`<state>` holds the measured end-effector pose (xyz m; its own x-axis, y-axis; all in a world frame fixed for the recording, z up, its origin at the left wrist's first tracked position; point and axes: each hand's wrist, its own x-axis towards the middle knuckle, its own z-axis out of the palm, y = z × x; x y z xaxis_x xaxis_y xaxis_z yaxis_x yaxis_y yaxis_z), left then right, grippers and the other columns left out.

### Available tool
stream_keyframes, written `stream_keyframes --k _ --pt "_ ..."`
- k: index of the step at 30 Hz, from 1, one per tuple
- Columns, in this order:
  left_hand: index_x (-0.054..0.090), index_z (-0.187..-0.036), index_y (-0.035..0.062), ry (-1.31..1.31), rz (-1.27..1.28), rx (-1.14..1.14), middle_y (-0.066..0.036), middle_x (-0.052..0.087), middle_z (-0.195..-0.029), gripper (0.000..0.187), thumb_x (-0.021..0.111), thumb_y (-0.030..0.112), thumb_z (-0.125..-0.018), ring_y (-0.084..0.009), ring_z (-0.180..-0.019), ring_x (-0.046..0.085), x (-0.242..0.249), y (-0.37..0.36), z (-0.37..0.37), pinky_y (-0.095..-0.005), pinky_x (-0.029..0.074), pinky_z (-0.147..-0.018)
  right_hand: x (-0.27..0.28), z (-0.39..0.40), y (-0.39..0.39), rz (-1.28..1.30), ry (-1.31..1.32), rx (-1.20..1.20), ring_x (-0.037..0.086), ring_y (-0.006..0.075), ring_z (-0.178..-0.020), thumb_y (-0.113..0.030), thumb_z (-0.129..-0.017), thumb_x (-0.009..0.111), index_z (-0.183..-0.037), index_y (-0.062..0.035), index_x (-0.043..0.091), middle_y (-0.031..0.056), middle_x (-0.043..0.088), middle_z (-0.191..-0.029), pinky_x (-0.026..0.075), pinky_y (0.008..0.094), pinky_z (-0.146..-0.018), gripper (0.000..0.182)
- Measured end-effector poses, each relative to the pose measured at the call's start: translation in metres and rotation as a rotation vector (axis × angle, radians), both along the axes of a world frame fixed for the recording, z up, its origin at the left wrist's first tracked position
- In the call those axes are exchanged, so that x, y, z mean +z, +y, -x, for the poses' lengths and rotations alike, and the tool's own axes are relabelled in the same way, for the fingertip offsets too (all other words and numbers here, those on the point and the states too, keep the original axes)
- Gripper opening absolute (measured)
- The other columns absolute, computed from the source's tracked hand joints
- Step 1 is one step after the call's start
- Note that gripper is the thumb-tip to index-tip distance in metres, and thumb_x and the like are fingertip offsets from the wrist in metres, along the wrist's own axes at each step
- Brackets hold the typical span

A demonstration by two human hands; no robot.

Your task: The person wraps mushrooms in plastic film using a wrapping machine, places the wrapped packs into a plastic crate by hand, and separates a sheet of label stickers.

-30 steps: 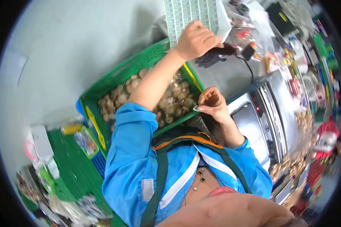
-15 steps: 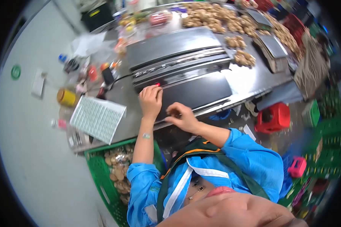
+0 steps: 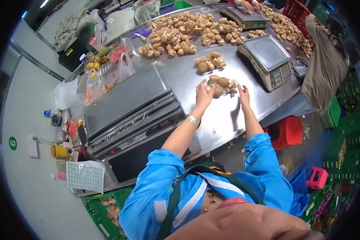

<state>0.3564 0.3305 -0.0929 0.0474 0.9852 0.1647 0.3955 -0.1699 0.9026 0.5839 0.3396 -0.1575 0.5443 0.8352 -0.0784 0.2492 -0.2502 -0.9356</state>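
Both my arms, in blue sleeves, reach out over the steel table. A small pile of brown mushrooms lies between my hands. My left hand rests against the pile's left side, fingers on the mushrooms. On the pile's right side is my right hand, fingers spread and lying flat. Neither hand has lifted anything. A small sticker shows on my left wrist.
A second small mushroom pile and a big heap lie farther back. A weighing scale stands to the right, a wrapping machine to the left. A label sheet, green crate, red stool and another person are nearby.
The view swung from the wrapping machine to the table. Both hands left the machine's front edge and stretched forward to the small mushroom pile.
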Motion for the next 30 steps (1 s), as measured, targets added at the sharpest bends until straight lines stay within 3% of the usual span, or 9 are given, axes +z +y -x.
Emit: stream_keyframes --k 1,5,8,15,18,21,25,27,30 --pt "0.038 -0.127 0.0085 0.103 0.054 0.242 -0.021 0.043 -0.120 0.061 0.060 0.037 -0.078 -0.0340 -0.112 0.042 -0.014 0.025 -0.014 -0.0399 0.035 -0.094 -0.011 -0.013 0.018 0.062 -0.014 0.003 0.049 0.0230 -0.098 -0.052 -0.077 0.057 -0.126 -0.0021 0.039 0.0139 0.052 -0.104 0.036 0.0308 -0.088 0.072" --pt "0.031 -0.133 0.0142 0.150 0.358 0.173 -0.024 0.033 -0.127 0.070 0.055 0.049 -0.078 -0.0376 -0.116 0.038 -0.043 0.084 -0.023 -0.0404 0.032 -0.098 0.037 -0.004 0.045 0.194 0.171 0.201 0.043 0.0322 -0.116 -0.056 -0.073 0.058 -0.129 -0.0016 0.036 0.0257 0.040 -0.126 0.034 0.0386 -0.095 0.081" --pt "0.032 -0.133 0.0155 0.212 0.367 0.057 -0.025 0.031 -0.127 0.071 0.058 0.049 -0.075 -0.0384 -0.116 0.038 -0.070 0.093 -0.037 -0.0392 0.034 -0.097 -0.001 0.014 0.058 0.094 -0.363 0.330 0.047 0.0322 -0.108 -0.050 -0.072 0.062 -0.125 0.0027 0.039 0.0233 0.047 -0.114 0.038 0.0369 -0.091 0.078" --pt "0.037 -0.128 0.0150 0.259 0.075 0.168 -0.025 0.031 -0.126 0.073 0.069 0.042 -0.069 -0.0405 -0.110 0.043 0.022 0.053 -0.029 -0.0427 0.040 -0.089 0.085 0.050 0.037 -0.114 -0.342 0.226 0.046 0.0327 -0.106 -0.045 -0.075 0.061 -0.124 -0.0006 0.039 0.0184 0.041 -0.116 0.039 0.0382 -0.088 0.069" --pt "0.033 -0.130 0.0188 0.279 -0.020 0.290 -0.024 0.029 -0.129 0.081 0.072 0.045 -0.063 -0.0416 -0.114 0.039 0.087 0.042 0.030 -0.0452 0.042 -0.087 0.166 0.112 0.039 -0.331 -0.344 0.293 0.044 0.0323 -0.107 -0.038 -0.076 0.061 -0.121 0.0004 0.040 0.0181 0.042 -0.115 0.038 0.0372 -0.089 0.063" --pt "0.038 -0.127 0.0138 0.422 -0.061 0.479 -0.019 0.035 -0.125 0.075 0.072 0.039 -0.066 -0.0360 -0.108 0.046 0.123 0.022 0.125 -0.0393 0.042 -0.087 0.186 0.203 0.044 -0.398 -0.394 0.441 0.040 0.0344 -0.113 -0.042 -0.075 0.062 -0.123 -0.0005 0.039 0.0210 0.040 -0.121 0.035 0.0398 -0.093 0.068" --pt "0.039 -0.126 0.0138 0.439 -0.007 0.579 -0.018 0.041 -0.121 0.070 0.070 0.039 -0.069 -0.0348 -0.107 0.047 0.113 -0.023 0.280 -0.0393 0.041 -0.088 0.176 0.358 0.018 -0.309 -0.257 0.617 0.040 0.0380 -0.113 -0.046 -0.074 0.061 -0.124 0.0020 0.037 0.0244 0.036 -0.124 0.035 0.0412 -0.094 0.073" --pt "0.038 -0.127 0.0143 0.525 0.147 0.577 -0.018 0.042 -0.123 0.074 0.066 0.050 -0.069 -0.0376 -0.109 0.046 0.103 -0.047 0.351 -0.0440 0.041 -0.088 0.165 0.422 -0.001 -0.161 -0.240 0.734 0.042 0.0380 -0.111 -0.051 -0.073 0.059 -0.124 0.0013 0.038 0.0241 0.041 -0.120 0.035 0.0422 -0.093 0.076" --pt "0.039 -0.126 0.0104 0.525 0.169 0.565 -0.019 0.042 -0.124 0.074 0.061 0.055 -0.071 -0.0369 -0.116 0.039 0.086 -0.067 0.414 -0.0445 0.032 -0.096 0.155 0.480 -0.028 -0.150 -0.354 0.656 0.044 0.0380 -0.109 -0.053 -0.073 0.058 -0.123 0.0008 0.039 0.0244 0.044 -0.117 0.036 0.0435 -0.091 0.076"
